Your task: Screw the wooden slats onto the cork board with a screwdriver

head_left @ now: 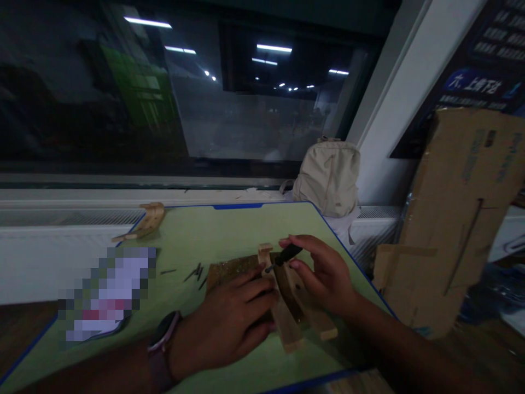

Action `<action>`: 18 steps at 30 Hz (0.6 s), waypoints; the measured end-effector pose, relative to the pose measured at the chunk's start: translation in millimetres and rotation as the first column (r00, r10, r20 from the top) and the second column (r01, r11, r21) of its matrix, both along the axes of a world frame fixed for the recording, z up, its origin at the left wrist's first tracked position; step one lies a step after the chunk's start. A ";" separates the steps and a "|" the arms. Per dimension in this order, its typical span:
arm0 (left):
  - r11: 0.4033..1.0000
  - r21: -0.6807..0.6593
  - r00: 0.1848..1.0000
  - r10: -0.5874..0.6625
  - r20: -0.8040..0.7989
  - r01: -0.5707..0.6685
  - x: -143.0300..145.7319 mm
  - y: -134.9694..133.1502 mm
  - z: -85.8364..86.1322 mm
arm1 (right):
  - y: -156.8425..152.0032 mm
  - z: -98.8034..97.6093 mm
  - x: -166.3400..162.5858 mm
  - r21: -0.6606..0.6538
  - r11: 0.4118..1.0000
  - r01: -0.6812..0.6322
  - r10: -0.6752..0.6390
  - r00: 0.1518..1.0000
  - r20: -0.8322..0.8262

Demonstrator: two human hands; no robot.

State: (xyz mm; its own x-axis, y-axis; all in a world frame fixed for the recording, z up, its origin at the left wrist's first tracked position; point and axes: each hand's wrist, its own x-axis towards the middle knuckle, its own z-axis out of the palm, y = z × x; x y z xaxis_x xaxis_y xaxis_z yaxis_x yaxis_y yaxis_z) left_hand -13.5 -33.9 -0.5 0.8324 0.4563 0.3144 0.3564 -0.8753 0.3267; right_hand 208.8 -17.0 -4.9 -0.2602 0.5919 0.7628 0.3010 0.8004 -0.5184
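Observation:
My right hand (324,271) grips a screwdriver (290,252) by its black handle, its thumb and fingers closed around it. The metal tip points down and left at a wooden piece (287,325) near my left fingertips. My left hand (240,306) lies over the left side of that piece, with curved fingers holding it; the thumb side is partly hidden. Just right of it, a second wooden slat (311,312) with a dark hole runs beneath my right hand. Both rest over a brown board (217,273). Several dark screws (196,272) lie left of the board.
A curved wooden part (151,220) sits at the far left edge of the green table (205,230). A blurred-out flat item (110,295) lies at the left. A beige backpack (328,175) leans by the window, and a large cardboard sheet (451,219) stands right of the table.

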 end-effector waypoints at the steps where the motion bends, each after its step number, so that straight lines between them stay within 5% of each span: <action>1: 1.000 -0.003 1.000 -0.002 0.000 0.002 -0.1 0.0 0.1 | -0.6 -0.5 -1.1 -0.031 0.999 -0.021 0.020 1.000 -0.022; 5: 1.000 -0.023 1.000 -0.005 0.008 0.005 0.2 -0.8 1.1 | 0.9 -8.1 -2.2 -0.086 0.996 -0.013 0.000 0.989 -0.145; 12: 0.997 -0.070 1.000 0.020 -0.001 -0.020 1.3 -1.4 1.8 | 7.8 -8.7 -0.8 0.062 0.997 0.055 -0.050 0.994 -0.092; 18: 0.997 -0.068 0.999 0.020 -0.030 -0.022 0.4 -0.1 -1.4 | 9.1 -8.1 -11.3 -0.116 0.988 -0.102 0.086 0.988 -0.129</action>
